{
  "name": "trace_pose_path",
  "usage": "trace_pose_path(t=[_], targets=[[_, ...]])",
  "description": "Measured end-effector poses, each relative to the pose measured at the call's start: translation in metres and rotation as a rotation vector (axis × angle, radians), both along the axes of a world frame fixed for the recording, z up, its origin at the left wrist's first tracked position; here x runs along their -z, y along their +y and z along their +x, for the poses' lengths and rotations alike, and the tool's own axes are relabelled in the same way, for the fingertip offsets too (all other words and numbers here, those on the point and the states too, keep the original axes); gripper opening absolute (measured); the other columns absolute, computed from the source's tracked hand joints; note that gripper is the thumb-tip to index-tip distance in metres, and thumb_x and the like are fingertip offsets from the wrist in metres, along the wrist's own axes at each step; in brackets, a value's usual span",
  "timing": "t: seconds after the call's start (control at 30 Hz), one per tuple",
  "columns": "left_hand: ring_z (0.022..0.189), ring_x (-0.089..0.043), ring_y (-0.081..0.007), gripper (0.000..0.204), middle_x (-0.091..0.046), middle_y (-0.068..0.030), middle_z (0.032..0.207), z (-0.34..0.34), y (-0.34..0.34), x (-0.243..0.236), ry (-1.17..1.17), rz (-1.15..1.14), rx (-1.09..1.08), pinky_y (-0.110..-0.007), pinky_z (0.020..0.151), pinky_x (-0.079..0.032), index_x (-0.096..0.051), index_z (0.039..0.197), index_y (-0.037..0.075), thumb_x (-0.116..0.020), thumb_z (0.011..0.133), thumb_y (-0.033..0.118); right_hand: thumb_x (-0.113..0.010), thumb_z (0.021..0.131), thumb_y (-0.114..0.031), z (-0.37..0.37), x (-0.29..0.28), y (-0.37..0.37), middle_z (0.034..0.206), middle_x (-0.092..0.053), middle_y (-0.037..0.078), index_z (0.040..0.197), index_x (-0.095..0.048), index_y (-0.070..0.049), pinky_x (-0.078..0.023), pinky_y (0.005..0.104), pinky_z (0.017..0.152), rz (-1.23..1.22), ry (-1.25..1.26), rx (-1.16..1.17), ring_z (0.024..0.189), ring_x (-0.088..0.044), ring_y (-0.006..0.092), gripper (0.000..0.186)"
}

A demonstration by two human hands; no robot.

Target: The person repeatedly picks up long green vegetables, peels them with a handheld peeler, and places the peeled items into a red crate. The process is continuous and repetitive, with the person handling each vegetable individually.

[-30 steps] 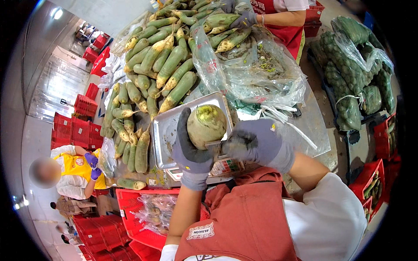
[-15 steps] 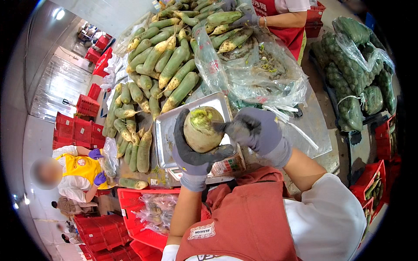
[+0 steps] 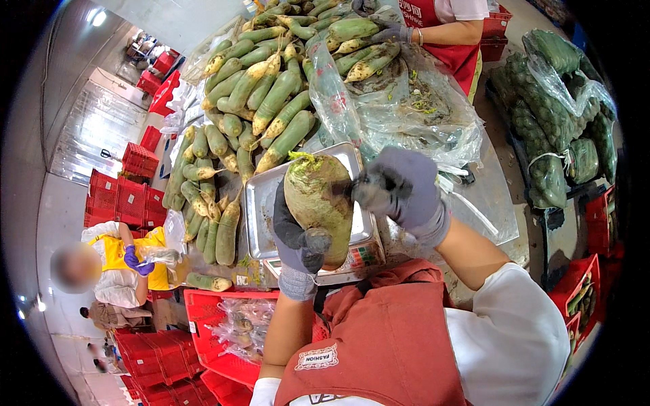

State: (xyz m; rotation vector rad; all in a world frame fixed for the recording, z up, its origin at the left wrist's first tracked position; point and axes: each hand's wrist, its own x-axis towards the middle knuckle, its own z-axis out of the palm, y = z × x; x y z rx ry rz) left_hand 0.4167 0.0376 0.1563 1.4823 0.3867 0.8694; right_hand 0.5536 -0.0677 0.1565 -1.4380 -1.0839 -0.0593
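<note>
The bench [image 3: 497, 196] carries everything here, and its far-left part is taken up by a heap of radishes [image 3: 274, 91]. They lie piled on one another, so pulling one from low down could set others rolling toward the near-left edge. At the far right, a crumpled plastic sheet [image 3: 433, 128] reaches close to the tray's far side; a sleeve or finger snagged in it could drag it across. Just below the near-left edge stands a red crate [image 3: 203, 308] of bagged goods, which anything dropped over that edge could strike.

A metal tray [image 3: 261, 233] sits on a scale [image 3: 362, 256] by the near edge. A heavy drop there could tilt the tray or jolt the scale.

The large radish [image 3: 318, 196] is held above the tray, leafy top away from the person. The left hand [image 3: 298, 250] grips it from the left, thumb across its front; if the glove slips on the smooth skin, it could fall. The right hand [image 3: 399, 189] is at its right side, blurred, fingers bent inward; whether they close on a small tool, I cannot tell. If there is a blade, a skid could reach the left fingers.

A single radish [image 3: 208, 282] lies at the near-left edge, where a nudge might tip it off.
</note>
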Motion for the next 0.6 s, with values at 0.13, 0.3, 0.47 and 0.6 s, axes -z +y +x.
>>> trace_pose_path(t=[0.13, 0.3, 0.47, 0.6], targets=[[0.102, -0.052, -0.0216, 0.100, -0.049, -0.0122, 0.115, 0.000, 0.002, 0.000, -0.034, 0.023, 0.054, -0.033, 0.086, -0.044, -0.035, 0.123, -0.004, -0.069, 0.056, 0.063, -0.066, 0.070, -0.044, 0.004, -0.010, 0.001, 0.056, -0.051, 0.008, 0.063, -0.056, -0.008, -0.042, 0.0332, 0.047, -0.010, -0.171, -0.025, 0.052, -0.054, 0.0254, 0.038], [0.101, -0.054, -0.0216, 0.093, -0.051, -0.0122, 0.113, 0.000, 0.002, -0.011, -0.044, 0.000, 0.071, -0.033, 0.084, -0.046, -0.037, 0.122, -0.004, -0.067, 0.061, 0.060, -0.068, 0.067, -0.042, 0.001, -0.006, 0.005, 0.057, -0.052, 0.004, 0.064, -0.057, -0.011, -0.042, 0.0327, 0.048, 0.030, -0.367, 0.053, 0.053, -0.054, 0.0236, 0.033], [0.105, -0.051, -0.0230, 0.083, -0.048, -0.0130, 0.118, -0.006, 0.009, 0.001, 0.052, 0.096, 0.070, -0.035, 0.088, -0.043, -0.034, 0.125, 0.000, -0.048, 0.074, 0.064, -0.072, 0.064, -0.039, 0.011, -0.017, 0.012, 0.056, -0.050, 0.005, 0.066, -0.057, -0.010, -0.039, 0.0316, 0.045, 0.050, -0.387, 0.069, 0.049, -0.051, 0.0236, 0.033], [0.096, -0.056, -0.0212, 0.081, -0.054, -0.0127, 0.109, -0.004, 0.011, -0.004, -0.044, -0.004, 0.063, -0.034, 0.082, -0.047, -0.041, 0.118, -0.003, -0.055, 0.072, 0.062, -0.073, 0.062, -0.040, 0.006, -0.010, 0.012, 0.057, -0.051, 0.005, 0.067, -0.058, -0.010, -0.038, 0.0315, 0.045, 0.057, -0.458, 0.001, 0.049, -0.050, 0.0228, 0.034]])
